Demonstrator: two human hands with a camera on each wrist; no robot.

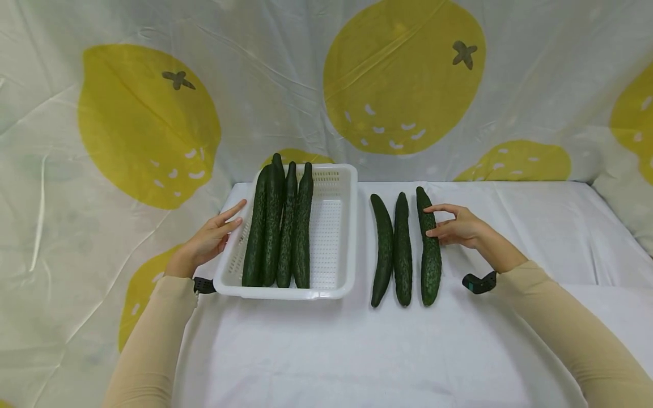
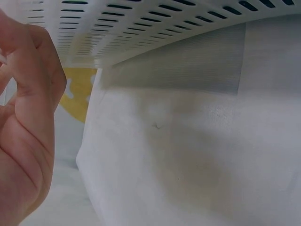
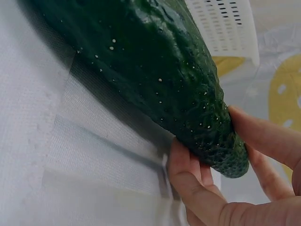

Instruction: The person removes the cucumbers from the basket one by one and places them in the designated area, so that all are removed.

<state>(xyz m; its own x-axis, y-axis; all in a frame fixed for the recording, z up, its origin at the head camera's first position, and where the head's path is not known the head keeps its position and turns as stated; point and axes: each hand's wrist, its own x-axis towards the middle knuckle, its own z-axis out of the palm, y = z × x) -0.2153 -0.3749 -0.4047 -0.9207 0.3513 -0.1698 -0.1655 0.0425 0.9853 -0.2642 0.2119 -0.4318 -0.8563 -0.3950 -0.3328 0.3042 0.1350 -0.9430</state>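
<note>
White-draped worktop (image 1: 316, 351): right hand (image 1: 461, 228) pinches cucumber (image 1: 431, 272) off-centre (wrist-side end could sag, slip free); left hand (image 1: 206, 241), loosely spread, might nudge basket (image 1: 326, 238) beside it.

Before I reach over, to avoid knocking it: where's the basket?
In the head view, the basket sits left of the three loose cucumbers, the left hand at its left.

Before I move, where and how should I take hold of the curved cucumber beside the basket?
Probably grip the curved cucumber at its near end, from above, across its width: the bend brings its middle almost against the neighbouring cucumber, leaving space beside that end.
</note>
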